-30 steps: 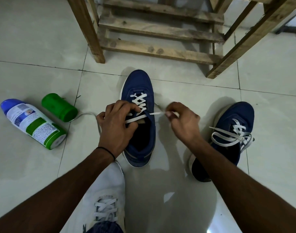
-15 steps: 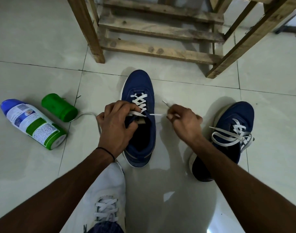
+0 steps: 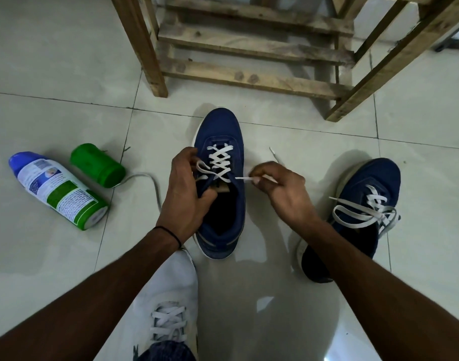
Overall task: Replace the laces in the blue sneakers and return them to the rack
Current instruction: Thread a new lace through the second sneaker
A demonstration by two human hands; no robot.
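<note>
A blue sneaker (image 3: 222, 126) stands on the tiled floor in the middle, toe pointing away, with a white lace (image 3: 219, 161) crossed through its upper eyelets. My left hand (image 3: 185, 188) grips the shoe's left side at the tongue, with a loop of lace by its fingers. My right hand (image 3: 283, 188) pinches the lace's right end just beside the shoe; the tip sticks up behind the hand. The lace's other end trails left across the floor. A second blue sneaker (image 3: 366, 204), laced in white, lies to the right. The wooden rack (image 3: 249, 48) stands beyond.
A blue-capped spray can (image 3: 56, 190) and a green canister (image 3: 97, 165) lie on the floor at the left. My foot in a white sneaker (image 3: 168, 303) is at the bottom centre. Pale floor tiles surround everything.
My right hand has pulled the lace end further right and its tip now points up behind the hand. My left hand shifted a little, uncovering a lace loop.
</note>
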